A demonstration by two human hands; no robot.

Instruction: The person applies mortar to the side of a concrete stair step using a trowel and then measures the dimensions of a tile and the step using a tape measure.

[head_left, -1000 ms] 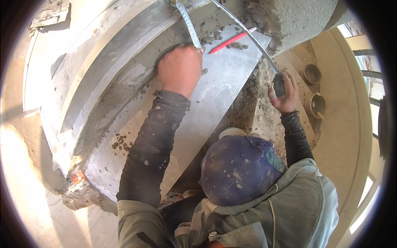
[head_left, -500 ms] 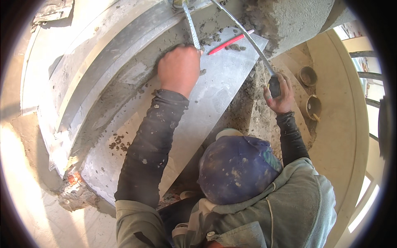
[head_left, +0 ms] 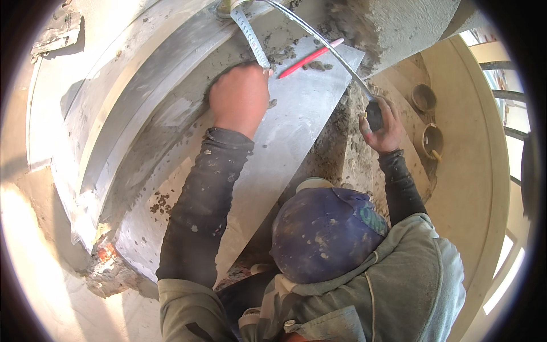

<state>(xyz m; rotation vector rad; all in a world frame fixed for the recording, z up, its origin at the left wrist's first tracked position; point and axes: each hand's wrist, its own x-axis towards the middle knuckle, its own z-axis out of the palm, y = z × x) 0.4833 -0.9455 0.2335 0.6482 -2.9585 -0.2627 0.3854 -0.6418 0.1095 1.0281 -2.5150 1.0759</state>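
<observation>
presently a measurement is being taken across the grey slab (head_left: 296, 131), which lies tilted against the mortared steps (head_left: 142, 97), with wet mortar (head_left: 342, 148) along its right edge. the left hand (head_left: 239, 97) is pressed knuckles-up on the upper part of the slab. the end of the tape blade (head_left: 250, 40) meets it at the fingers, but the fingers are hidden, so it cannot be told whether the blade is pinched or only pinned flat. the right hand (head_left: 383, 126) is closed around the dark case (head_left: 374, 114), off the slab's right edge. from the case the blade is run up to the top of the view, looped and brought back down to the left hand. a red pencil (head_left: 310, 57) lies untouched on the slab, just beside the blade and near the left hand.

judged step: the blade is held for a reading and no mark is made yet. the next move calls for the blade to be kept taut and flat, and for one hand to be freed for the pencil.

against the earlier frames little is changed: both hands are found at nearly the same spots, the right hand shifted slightly leftward, the pencil unmoved.
</observation>
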